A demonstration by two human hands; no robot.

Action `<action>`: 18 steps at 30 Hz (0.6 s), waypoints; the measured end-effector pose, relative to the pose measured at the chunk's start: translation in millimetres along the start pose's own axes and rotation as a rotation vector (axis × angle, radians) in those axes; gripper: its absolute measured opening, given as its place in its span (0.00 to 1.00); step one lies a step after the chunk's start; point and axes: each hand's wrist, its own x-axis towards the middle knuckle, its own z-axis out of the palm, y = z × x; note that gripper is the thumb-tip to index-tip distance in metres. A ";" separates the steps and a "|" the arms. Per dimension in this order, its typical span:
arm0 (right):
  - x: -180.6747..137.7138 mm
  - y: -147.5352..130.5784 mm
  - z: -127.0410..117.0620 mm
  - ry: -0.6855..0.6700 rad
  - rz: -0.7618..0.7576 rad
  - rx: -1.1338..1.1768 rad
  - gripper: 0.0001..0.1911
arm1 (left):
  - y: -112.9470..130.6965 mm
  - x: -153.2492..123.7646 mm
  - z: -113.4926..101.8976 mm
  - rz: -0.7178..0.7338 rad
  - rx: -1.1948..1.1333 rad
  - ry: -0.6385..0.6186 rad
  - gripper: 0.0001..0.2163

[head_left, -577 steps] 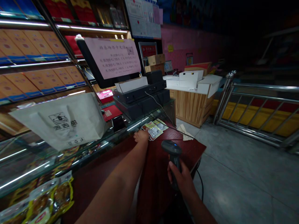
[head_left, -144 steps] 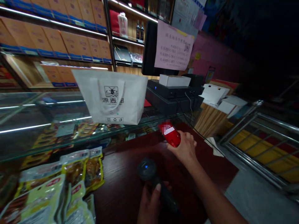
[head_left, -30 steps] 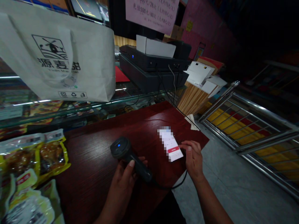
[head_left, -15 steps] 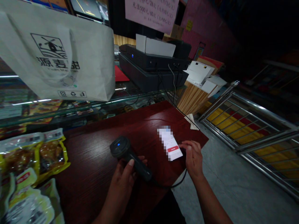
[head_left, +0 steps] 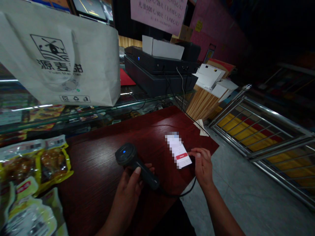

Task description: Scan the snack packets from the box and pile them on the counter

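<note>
My left hand (head_left: pixel 130 188) is wrapped round the handle of a black barcode scanner (head_left: pixel 141 168), its thumb on top. A small blue light glows on the scanner's head, which points to the upper left. A dark cable runs from the handle toward the right. On the dark red table (head_left: pixel 95 157) lies a smartphone (head_left: pixel 184 160) with a lit white screen and a red button; part of it is blurred out. My right hand (head_left: pixel 203 165) is beside the phone's lower right edge, fingers stretched toward it and holding nothing. Whether a fingertip touches the phone I cannot tell.
Packaged snacks (head_left: pixel 52 160) in clear and yellow wrappers lie at the left. Behind the table, a white tote bag (head_left: pixel 98 62) and a black cash-register unit (head_left: pixel 157 77) stand on a glass counter. A metal railing (head_left: pixel 270 114) stands on the right.
Almost nothing differs. The view has shifted very slightly; both hands, the scanner and the phone keep their places.
</note>
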 end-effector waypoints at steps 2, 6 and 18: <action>0.3 -0.1 0.1 -0.002 0.004 0.000 0.23 | -0.8 0.0 -1.2 0.003 -0.001 -0.009 0.24; 0.0 1.5 1.1 -0.003 0.013 -0.005 0.23 | -1.3 -0.2 -1.7 0.005 -0.013 -0.017 0.24; -0.3 1.6 1.7 -0.002 -0.023 0.002 0.22 | -1.8 0.6 -0.6 0.005 -0.005 -0.002 0.23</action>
